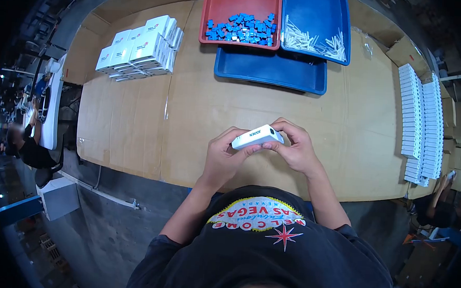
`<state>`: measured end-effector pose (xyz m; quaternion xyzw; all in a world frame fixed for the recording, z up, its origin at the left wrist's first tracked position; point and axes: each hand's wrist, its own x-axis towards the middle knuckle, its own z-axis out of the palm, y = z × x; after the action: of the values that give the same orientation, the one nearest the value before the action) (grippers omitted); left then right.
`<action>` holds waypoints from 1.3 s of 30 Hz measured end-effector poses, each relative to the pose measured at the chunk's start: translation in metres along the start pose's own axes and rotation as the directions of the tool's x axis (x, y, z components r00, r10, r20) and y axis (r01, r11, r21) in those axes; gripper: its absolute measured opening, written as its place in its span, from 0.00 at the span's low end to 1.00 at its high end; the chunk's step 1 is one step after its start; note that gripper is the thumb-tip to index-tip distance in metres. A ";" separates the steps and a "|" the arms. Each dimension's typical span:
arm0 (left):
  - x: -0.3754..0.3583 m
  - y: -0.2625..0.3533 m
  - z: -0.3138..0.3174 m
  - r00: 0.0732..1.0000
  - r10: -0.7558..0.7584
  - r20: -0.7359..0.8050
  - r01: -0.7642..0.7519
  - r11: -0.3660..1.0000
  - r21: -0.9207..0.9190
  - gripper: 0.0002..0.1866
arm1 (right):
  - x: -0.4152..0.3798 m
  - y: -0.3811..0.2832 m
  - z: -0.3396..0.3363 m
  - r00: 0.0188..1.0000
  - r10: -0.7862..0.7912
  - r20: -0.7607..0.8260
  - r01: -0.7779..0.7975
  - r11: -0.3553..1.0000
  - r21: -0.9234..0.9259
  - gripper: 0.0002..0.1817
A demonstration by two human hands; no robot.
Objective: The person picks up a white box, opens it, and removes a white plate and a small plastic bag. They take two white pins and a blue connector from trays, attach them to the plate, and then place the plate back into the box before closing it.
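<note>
A small white box (256,136) with dark lettering on its side is held above the cardboard-covered table, close to my body. My left hand (225,153) grips its left end, thumb along the near edge. At the right end, by a dark square mark, my right hand (294,147) has its fingers closed round the box. The box is slightly tilted, its right end farther from me. Beyond my hands lies an empty-looking blue tray (270,79).
A red tray (240,1) holds blue parts (247,27); a blue tray (316,7) holds white sticks (304,39). White boxes are stacked at the left (142,45) and right (422,123) of the table (206,106). One person (34,152) is at far left, another (435,207) at far right.
</note>
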<state>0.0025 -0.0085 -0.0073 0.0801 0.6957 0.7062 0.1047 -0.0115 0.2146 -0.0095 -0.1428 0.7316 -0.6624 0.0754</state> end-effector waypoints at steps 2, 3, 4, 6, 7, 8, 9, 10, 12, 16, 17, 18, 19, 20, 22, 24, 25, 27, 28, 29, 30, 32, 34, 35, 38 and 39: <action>-0.003 0.010 -0.001 1.000 -0.011 0.016 0.009 0.996 0.087 0.13 | -0.002 0.000 0.000 1.000 -0.002 -0.005 0.002 1.000 -0.006 0.15; -0.003 0.011 -0.001 1.000 -0.019 0.006 0.018 0.996 0.086 0.12 | -0.003 0.000 0.000 1.000 -0.004 -0.007 0.004 1.000 -0.008 0.15; -0.002 0.012 0.000 1.000 -0.026 -0.005 0.026 0.996 0.086 0.12 | -0.003 0.002 0.001 1.000 -0.006 -0.010 0.006 1.000 -0.003 0.15; -0.002 0.009 0.002 1.000 0.004 -0.013 -0.003 0.997 0.079 0.13 | -0.003 0.004 0.001 1.000 -0.011 -0.021 0.011 1.000 0.006 0.16; -0.003 0.002 0.002 0.999 0.040 -0.011 -0.039 0.997 0.073 0.15 | -0.002 0.002 0.000 1.000 0.011 -0.014 -0.011 1.000 0.025 0.17; -0.003 -0.004 0.003 0.997 0.074 -0.009 -0.073 0.995 0.068 0.16 | -0.001 -0.001 -0.002 0.999 0.035 -0.006 -0.034 0.998 0.045 0.17; -0.002 -0.007 0.006 0.992 0.115 -0.059 -0.117 0.993 -0.030 0.19 | 0.000 -0.003 -0.003 0.998 0.056 0.002 -0.056 0.996 0.065 0.17; 0.001 -0.009 0.012 0.982 0.151 -0.113 -0.165 0.978 -0.124 0.21 | 0.000 -0.002 -0.003 0.999 0.036 -0.022 -0.034 0.994 0.101 0.18; 0.005 -0.016 0.010 0.992 0.024 -0.127 -0.065 0.943 -0.327 0.25 | 0.001 0.004 -0.003 0.998 -0.003 -0.068 0.014 0.985 0.170 0.19; 0.008 -0.037 -0.012 0.908 -0.319 0.271 0.418 0.714 -0.562 0.30 | 0.003 0.013 -0.007 0.993 -0.114 -0.013 0.114 0.963 0.245 0.21; 0.007 -0.039 -0.015 0.857 -0.326 0.399 0.509 0.653 -0.560 0.31 | 0.004 0.011 -0.006 0.992 -0.126 -0.013 0.126 0.965 0.232 0.24; 0.005 -0.035 -0.016 0.865 -0.321 0.386 0.502 0.570 -0.651 0.25 | 0.003 0.010 -0.006 0.990 -0.137 -0.017 0.137 0.966 0.218 0.26; 0.005 -0.030 -0.012 0.905 -0.338 0.258 0.420 0.610 -0.672 0.24 | 0.003 0.008 -0.004 0.995 -0.060 -0.080 0.078 0.966 0.246 0.28; 0.007 -0.026 -0.004 0.930 -0.347 0.125 0.335 0.651 -0.682 0.22 | 0.003 0.006 0.000 0.990 0.017 -0.141 0.023 0.960 0.277 0.31; 0.010 -0.022 -0.005 0.964 -0.259 -0.059 0.160 0.744 -0.649 0.18 | 0.006 0.020 -0.004 0.962 0.205 -0.182 -0.134 0.931 0.341 0.37; 0.012 -0.021 0.005 0.969 -0.110 -0.222 -0.011 0.875 -0.484 0.19 | 0.002 0.023 -0.007 0.944 0.298 -0.143 -0.230 0.903 0.363 0.37; 0.012 -0.021 0.009 0.956 -0.024 -0.291 -0.094 0.918 -0.384 0.19 | -0.001 0.022 -0.005 0.931 0.343 -0.123 -0.277 0.885 0.374 0.38; 0.009 -0.029 0.015 0.970 0.080 -0.231 -0.138 0.959 -0.246 0.22 | -0.006 0.015 0.007 0.958 0.259 -0.121 -0.215 0.932 0.292 0.47; 0.008 -0.031 0.020 0.969 0.161 -0.187 -0.192 0.967 -0.167 0.23 | -0.008 0.008 0.016 0.968 0.202 -0.147 -0.163 0.956 0.245 0.50; 0.007 -0.033 0.025 0.962 0.238 -0.134 -0.251 0.964 -0.090 0.23 | -0.008 0.003 0.021 0.974 0.145 -0.172 -0.111 0.975 0.194 0.53; 0.008 -0.032 0.028 0.957 0.279 -0.073 -0.283 0.958 -0.050 0.28 | -0.006 0.004 0.024 0.975 0.112 -0.190 -0.060 0.963 0.261 0.59; 0.006 -0.026 0.028 0.940 0.340 -0.034 -0.336 0.938 0.087 0.31 | -0.002 0.004 0.024 0.973 0.025 -0.228 0.038 0.963 0.265 0.59; 0.007 -0.029 0.029 0.922 0.387 0.020 -0.383 0.903 0.197 0.38 | -0.001 0.012 0.017 0.960 -0.032 -0.278 0.086 0.979 0.185 0.59; 0.006 -0.027 0.032 0.945 0.328 0.008 -0.323 0.928 0.187 0.38 | -0.004 0.011 0.010 0.955 -0.007 -0.296 0.045 0.992 0.122 0.57; 0.003 -0.036 0.034 0.979 0.203 -0.001 -0.201 0.971 0.131 0.38 | -0.005 0.001 -0.020 0.929 -0.073 -0.363 0.019 0.989 -0.149 0.55; 0.001 -0.040 0.035 0.986 0.164 0.017 -0.165 0.976 0.142 0.37 | -0.007 0.004 -0.030 0.920 -0.092 -0.382 -0.011 0.965 -0.261 0.55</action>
<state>0.0120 0.0260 -0.0468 0.1465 0.7351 0.6606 0.0420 -0.0144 0.2457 -0.0106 -0.0316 0.8085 -0.5781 -0.1051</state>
